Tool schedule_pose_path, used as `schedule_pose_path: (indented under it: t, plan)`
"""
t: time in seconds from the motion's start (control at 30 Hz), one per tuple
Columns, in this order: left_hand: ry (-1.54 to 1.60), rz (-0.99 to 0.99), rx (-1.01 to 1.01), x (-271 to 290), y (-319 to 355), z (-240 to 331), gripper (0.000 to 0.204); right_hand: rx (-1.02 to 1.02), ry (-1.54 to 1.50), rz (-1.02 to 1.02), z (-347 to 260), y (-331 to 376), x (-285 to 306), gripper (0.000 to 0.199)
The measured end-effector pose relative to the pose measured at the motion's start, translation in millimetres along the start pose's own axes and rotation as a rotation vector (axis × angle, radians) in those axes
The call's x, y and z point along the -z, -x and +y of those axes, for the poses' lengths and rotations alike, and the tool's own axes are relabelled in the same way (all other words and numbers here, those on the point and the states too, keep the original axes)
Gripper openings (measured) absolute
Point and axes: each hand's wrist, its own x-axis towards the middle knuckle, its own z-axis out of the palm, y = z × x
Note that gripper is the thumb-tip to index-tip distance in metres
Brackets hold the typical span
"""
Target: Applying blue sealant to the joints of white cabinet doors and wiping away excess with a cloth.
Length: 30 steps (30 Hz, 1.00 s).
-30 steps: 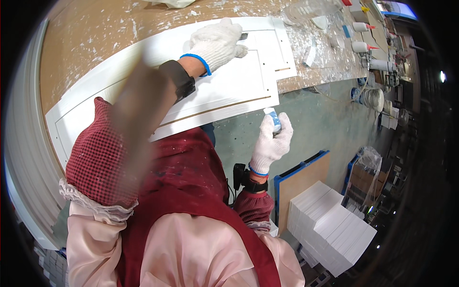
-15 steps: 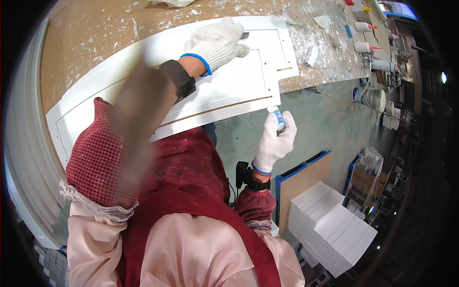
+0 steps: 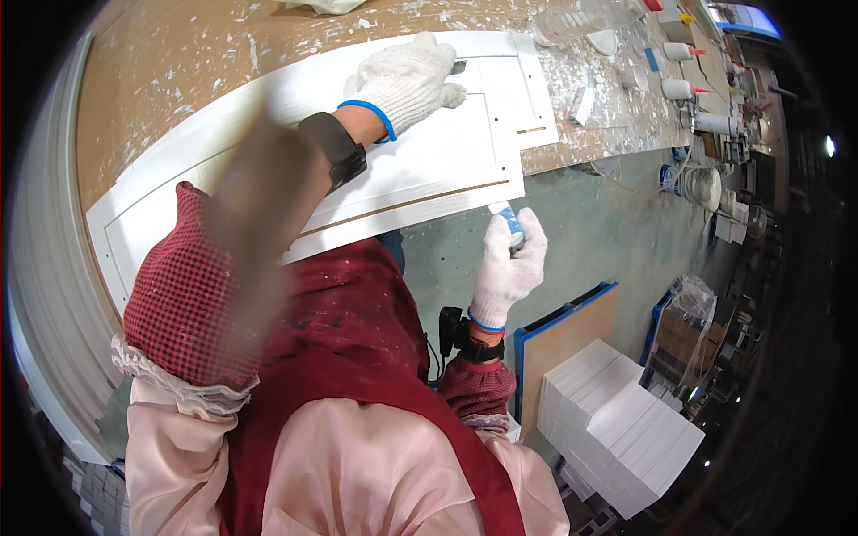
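A white framed panel (image 3: 429, 161) lies on the worktable, with a narrow brown groove along its near edge. My left hand (image 3: 407, 80), in a white knitted glove, rests on the panel's upper part, thumb apart from the fingers. Beside its fingertips is a small dark grey rectangle (image 3: 458, 67); I cannot tell whether it is a loose piece or a recess. My right hand (image 3: 509, 268), gloved too, pinches a small blue-and-white block (image 3: 512, 225) between thumb and fingers, just off the panel's near right corner.
A second white panel (image 3: 539, 98) shows beyond the right end of the first. Glue bottles with red tips (image 3: 681, 87) and a clear bottle (image 3: 572, 20) sit on the paint-spotted table (image 3: 179, 54). Stacked white boards (image 3: 617, 420) and a blue-edged brown board (image 3: 567, 330) stand at lower right.
My right hand, with the block, has shifted slightly to the left near the panel's edge. My left hand and the panel have not visibly moved.
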Motion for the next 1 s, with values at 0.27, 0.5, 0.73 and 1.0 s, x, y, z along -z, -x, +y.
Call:
schedule_pose_path:
  t: [0.27, 0.5, 0.73, 1.0]
  plan:
    - [0.011, -0.003, 0.010, 1.8, 1.3, 0.9, 0.044, -0.118, -0.158, -0.062, -9.3, -0.2, 2.8, 0.042]
    - [0.003, -0.019, 0.013, 1.9, -0.2, 0.4, 0.045, 0.062, -0.031, -0.087, -3.4, -31.8, 12.0, 0.043]
    - [0.007, -0.038, 0.030, 3.9, 0.5, 2.4, 0.046, 0.122, -0.048, -0.179, 3.8, -41.4, 5.9, 0.040]
    - [0.000, -0.069, 0.046, 4.7, 0.1, 2.7, 0.046, 0.315, 0.117, -0.283, -4.6, -50.4, 8.2, 0.041]
